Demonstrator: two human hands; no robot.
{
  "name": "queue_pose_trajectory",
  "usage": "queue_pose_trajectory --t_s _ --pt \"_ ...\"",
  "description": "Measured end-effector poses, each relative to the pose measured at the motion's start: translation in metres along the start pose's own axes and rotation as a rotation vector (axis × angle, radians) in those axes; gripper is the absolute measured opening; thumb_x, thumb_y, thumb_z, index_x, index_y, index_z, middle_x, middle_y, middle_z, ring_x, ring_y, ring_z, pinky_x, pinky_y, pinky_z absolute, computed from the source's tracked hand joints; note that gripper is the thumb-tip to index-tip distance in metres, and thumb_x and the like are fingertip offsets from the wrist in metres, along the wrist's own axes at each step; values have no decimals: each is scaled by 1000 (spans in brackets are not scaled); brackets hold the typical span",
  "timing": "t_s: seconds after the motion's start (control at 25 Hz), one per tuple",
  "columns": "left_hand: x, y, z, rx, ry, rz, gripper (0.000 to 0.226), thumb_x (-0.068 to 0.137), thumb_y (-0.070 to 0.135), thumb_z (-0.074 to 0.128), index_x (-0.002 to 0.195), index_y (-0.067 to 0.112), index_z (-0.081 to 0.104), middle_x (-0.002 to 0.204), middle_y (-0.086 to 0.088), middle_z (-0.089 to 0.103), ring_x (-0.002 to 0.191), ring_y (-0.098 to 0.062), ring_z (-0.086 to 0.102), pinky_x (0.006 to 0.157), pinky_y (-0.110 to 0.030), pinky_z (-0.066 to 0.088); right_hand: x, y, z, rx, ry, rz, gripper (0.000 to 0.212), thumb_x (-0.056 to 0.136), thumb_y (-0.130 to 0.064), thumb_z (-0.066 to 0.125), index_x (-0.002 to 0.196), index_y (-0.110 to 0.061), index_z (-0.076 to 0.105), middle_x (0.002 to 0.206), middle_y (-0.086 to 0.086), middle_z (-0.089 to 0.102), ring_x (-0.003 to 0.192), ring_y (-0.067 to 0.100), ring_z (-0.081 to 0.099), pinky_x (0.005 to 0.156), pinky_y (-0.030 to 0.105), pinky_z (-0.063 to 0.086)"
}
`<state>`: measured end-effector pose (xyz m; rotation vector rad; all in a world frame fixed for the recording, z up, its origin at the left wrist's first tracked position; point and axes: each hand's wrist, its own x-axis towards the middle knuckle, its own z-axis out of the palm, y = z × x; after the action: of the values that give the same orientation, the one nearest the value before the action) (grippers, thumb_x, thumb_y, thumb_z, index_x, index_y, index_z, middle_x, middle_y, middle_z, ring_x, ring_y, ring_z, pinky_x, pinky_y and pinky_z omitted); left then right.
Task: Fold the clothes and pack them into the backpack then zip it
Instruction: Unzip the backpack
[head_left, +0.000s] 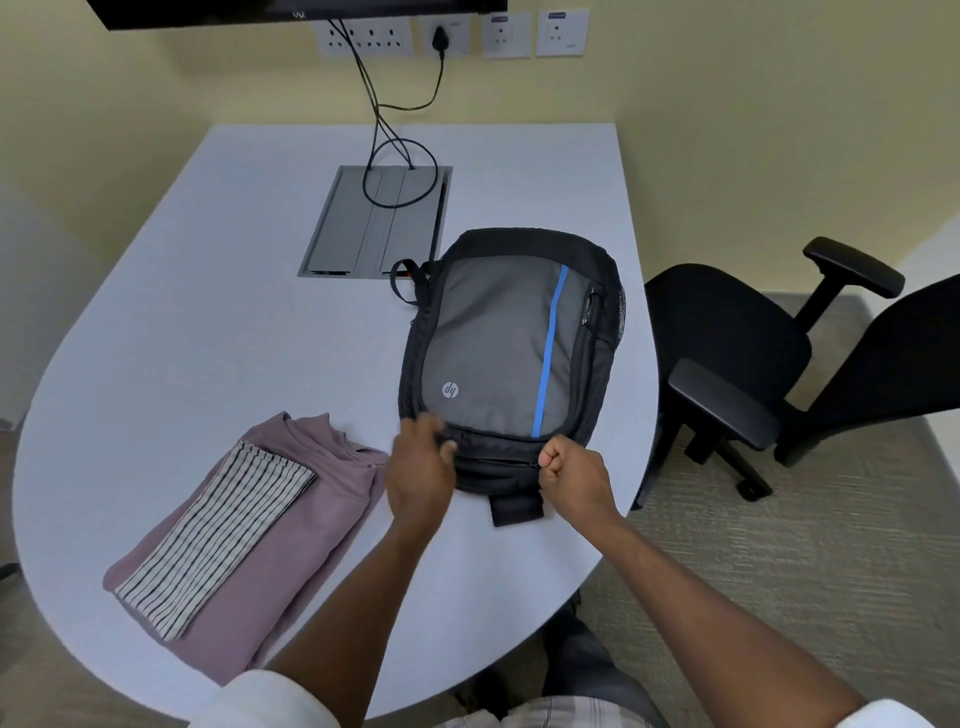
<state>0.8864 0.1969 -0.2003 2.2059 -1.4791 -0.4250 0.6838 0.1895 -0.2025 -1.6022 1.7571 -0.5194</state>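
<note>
A black and grey backpack with a blue stripe lies flat on the white table, its top end toward me. My left hand grips the near left edge of the backpack's top. My right hand is closed in a pinch at the zipper on the near right of that top edge. The zip looks closed along the visible part. To the left lies a folded mauve garment with a folded striped white cloth on top of it.
The rounded white table has a grey cable hatch at the back with black cables running up to wall sockets. Two black office chairs stand close to the table's right edge.
</note>
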Motion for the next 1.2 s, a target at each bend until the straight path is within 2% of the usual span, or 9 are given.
queue_pose_trajectory --t_s 0.12,0.2,0.32,0.44,0.72,0.96,1.2 --pt "-10 21 14 151 -191 355 17 86 30 65 102 27 67 102 4 60 94 -21 55 79 -38 45 2 6 -3 45 -1 -16 26 77 3 54 72 -22 57 60 -8 58 61 13 56 62 34 52" --pt "-7 33 27 245 -247 482 19 86 33 63 103 28 70 100 7 64 94 -20 55 77 -36 38 2 7 -4 63 0 -34 25 77 3 55 72 -22 58 59 -9 57 59 10 53 61 34 51" --pt "-6 45 38 372 -240 643 13 83 31 64 93 29 71 89 8 66 83 -20 56 70 -33 27 2 9 -5 80 1 -47 26 77 3 55 71 -22 57 56 -9 55 56 8 50 60 34 50" --pt "0 51 38 390 -264 618 7 86 28 62 85 28 69 83 7 65 79 -19 57 70 -32 23 1 11 -6 48 -23 -76 27 76 2 56 69 -24 54 54 -9 54 54 9 49 58 34 50" --pt "12 59 36 313 -374 495 6 84 31 66 85 26 68 91 8 68 87 -13 60 76 -30 25 22 25 -27 -153 -93 -165 20 75 -3 55 73 -23 51 58 -8 54 57 15 53 57 36 51" --pt "14 57 32 192 -410 386 17 87 28 66 72 23 59 77 10 65 72 -7 54 76 -25 30 42 44 -50 -229 -129 -169 19 79 -3 56 75 -21 52 60 -5 56 57 15 53 57 36 50" --pt "16 51 24 187 -468 380 20 91 27 61 73 28 51 76 13 56 73 -10 53 76 -27 36 92 57 -86 -271 -78 -135 15 80 -7 56 78 -21 54 65 -4 60 61 20 60 56 34 51"
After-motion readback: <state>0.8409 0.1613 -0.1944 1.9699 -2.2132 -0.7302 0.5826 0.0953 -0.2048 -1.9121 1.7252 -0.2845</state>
